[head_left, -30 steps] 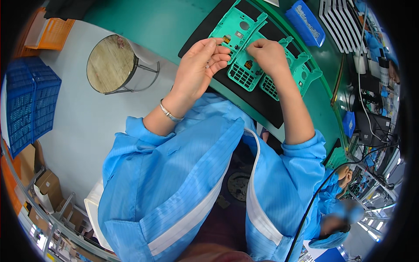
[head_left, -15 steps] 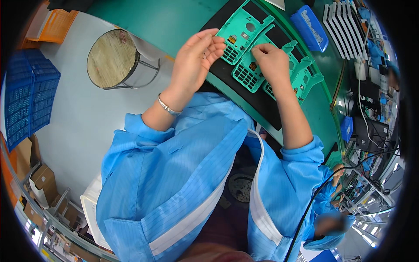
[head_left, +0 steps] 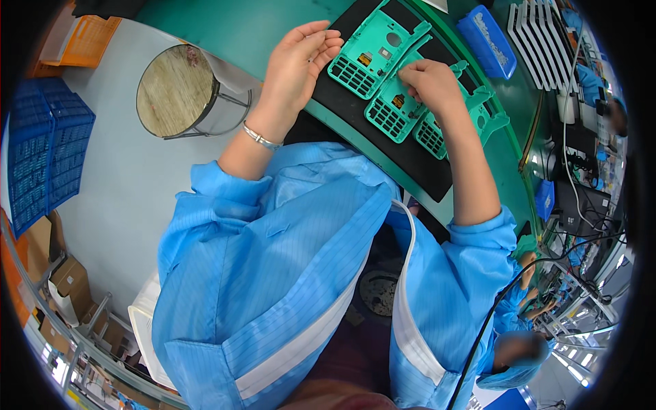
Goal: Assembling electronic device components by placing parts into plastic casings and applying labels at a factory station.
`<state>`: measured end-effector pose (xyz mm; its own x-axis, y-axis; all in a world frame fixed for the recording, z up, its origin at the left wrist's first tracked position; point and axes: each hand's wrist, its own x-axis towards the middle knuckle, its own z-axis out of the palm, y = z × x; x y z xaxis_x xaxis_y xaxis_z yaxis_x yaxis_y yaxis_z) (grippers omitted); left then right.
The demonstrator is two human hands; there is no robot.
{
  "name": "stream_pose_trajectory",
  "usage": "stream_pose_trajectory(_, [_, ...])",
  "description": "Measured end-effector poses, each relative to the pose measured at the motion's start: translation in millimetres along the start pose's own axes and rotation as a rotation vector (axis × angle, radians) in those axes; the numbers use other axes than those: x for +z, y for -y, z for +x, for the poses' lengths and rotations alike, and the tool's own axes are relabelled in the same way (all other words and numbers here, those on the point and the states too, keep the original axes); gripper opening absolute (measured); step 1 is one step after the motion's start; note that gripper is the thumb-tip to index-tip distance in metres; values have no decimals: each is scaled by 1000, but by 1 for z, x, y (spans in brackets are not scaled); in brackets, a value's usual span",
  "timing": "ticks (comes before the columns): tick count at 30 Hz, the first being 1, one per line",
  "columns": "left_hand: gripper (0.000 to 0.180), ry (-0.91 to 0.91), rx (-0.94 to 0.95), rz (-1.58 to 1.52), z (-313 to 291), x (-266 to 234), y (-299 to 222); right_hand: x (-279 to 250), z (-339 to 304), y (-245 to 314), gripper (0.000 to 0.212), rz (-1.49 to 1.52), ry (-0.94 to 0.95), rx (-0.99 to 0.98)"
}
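we see the left hand (head_left: 298, 63) raised just beside the upper left edge of the first green plastic housing (head_left: 374, 46), its thumb and fingers curled loosely toward one another in a narrow grip; we cannot tell whether anything small sits between them. the right hand (head_left: 437, 83) is over the second green housing (head_left: 410, 91), thumb and forefinger brought close together in a pinch, and we cannot make out whether it holds a part. both housings lie side by side on a black mat (head_left: 345, 102) on the green worktable (head_left: 225, 26), their slotted grilles toward the person, each with a small yellow-and-black piece inside. we see another grille (head_left: 430, 137) just to the right, partly behind the right forearm. beyond the housings stands a blue bin (head_left: 506, 70) with small pale pieces in it, next to a row of white panels (head_left: 540, 48). a metal bracelet (head_left: 261, 138) circles the left wrist.
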<state>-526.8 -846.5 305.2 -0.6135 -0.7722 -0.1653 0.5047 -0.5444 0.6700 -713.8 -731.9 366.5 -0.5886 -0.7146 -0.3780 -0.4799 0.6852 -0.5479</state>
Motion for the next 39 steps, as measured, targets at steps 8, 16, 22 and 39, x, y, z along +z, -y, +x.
stream_pose_trajectory(8, [33,70,0,-60,-13,13,-10,-7,10,8,17,-60,198,38])
stream_pose_trajectory(16, [39,76,-78,-137,-16,14,-7,18,-32,-16,25,-245,-260,-475])
stream_pose_trajectory(22, [45,94,-177,-253,-20,21,-8,32,-48,-20,31,-472,-386,-586])
stream_pose_trajectory(39, [47,186,-239,-256,-37,34,-3,32,-37,69,19,-333,-264,-574])
